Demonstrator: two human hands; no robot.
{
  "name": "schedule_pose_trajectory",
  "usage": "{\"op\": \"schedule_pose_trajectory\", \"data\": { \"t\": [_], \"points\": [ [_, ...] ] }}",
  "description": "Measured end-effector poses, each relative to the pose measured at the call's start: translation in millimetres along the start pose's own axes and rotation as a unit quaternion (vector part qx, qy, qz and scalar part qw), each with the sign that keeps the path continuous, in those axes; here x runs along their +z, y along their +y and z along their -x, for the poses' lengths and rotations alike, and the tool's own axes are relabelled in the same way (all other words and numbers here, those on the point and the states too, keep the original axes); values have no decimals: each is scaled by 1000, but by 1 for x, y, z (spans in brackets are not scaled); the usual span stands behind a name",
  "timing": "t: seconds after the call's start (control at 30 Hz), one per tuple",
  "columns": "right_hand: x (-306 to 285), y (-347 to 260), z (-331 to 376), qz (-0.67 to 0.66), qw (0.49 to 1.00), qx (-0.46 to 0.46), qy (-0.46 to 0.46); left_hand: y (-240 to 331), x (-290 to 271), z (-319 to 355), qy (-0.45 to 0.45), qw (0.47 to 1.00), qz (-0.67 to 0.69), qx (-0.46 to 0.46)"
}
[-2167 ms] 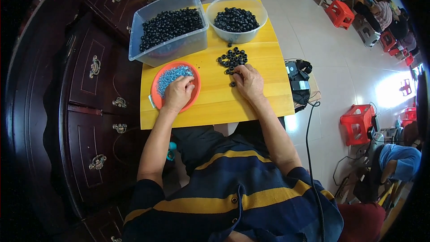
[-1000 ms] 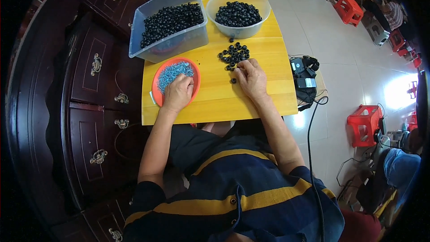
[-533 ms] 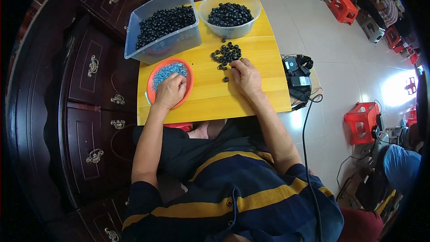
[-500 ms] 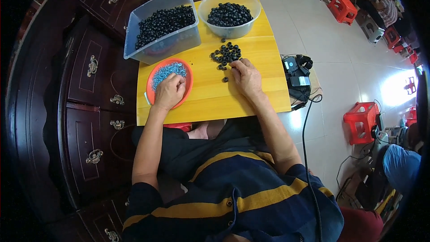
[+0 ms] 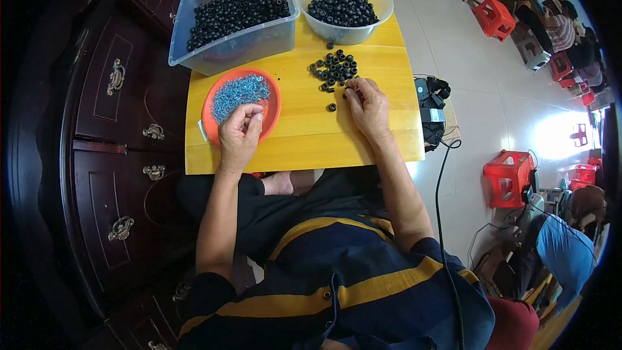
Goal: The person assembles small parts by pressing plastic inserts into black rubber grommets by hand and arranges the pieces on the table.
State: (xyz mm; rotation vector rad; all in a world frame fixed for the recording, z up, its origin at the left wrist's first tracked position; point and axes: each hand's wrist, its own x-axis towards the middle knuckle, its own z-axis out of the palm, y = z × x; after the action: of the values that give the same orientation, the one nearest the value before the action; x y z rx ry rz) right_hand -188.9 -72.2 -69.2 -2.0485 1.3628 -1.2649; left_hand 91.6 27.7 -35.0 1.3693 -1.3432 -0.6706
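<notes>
My left hand (image 5: 240,133) rests on the near rim of an orange plate (image 5: 272,116) that holds a heap of small blue pieces (image 5: 238,93). Its fingertips are pinched together over the heap; what they hold is too small to see. My right hand (image 5: 367,102) lies on the yellow table (image 5: 304,142), thumb and forefinger pinching a black ring at the near edge of a loose pile of black rings (image 5: 334,69). One single ring (image 5: 332,107) lies apart, just left of that hand.
A clear rectangular bin (image 5: 227,19) and a round clear bowl (image 5: 343,10), both full of black rings, stand at the table's far edge. A dark wooden cabinet with drawers (image 5: 116,123) is on the left. Red stools (image 5: 512,175) and other people are on the right.
Both hands stay at their places, the left at the orange plate and the right at the ring pile, with only small finger movements. The view has shifted slightly.
</notes>
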Motion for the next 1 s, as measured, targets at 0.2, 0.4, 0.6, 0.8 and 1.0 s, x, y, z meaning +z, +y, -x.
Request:
{"op": "schedule_pose_trajectory", "data": {
  "t": [0.2, 0.4, 0.6, 0.8, 1.0],
  "points": [
    [0, 1, 1, 29, 1000, -7, -4, -2, -8, -9, 21, 994, -98, 50],
    [-3, -9, 0, -52, 997, 47, 29, -2, -10, -10, 16, 986, -143, 82],
    [-3, -14, 4, -89, 992, 14, 83, -4, 2, -7, 14, 1000, 12, 3],
    [18, -73, 27, -284, 947, 97, -118, 32, 13, 6, -9, 1000, 24, 18],
    [31, -94, 29, -456, 828, 185, -270, 69, 18, 14, -22, 983, -105, 148]
  ]
}}
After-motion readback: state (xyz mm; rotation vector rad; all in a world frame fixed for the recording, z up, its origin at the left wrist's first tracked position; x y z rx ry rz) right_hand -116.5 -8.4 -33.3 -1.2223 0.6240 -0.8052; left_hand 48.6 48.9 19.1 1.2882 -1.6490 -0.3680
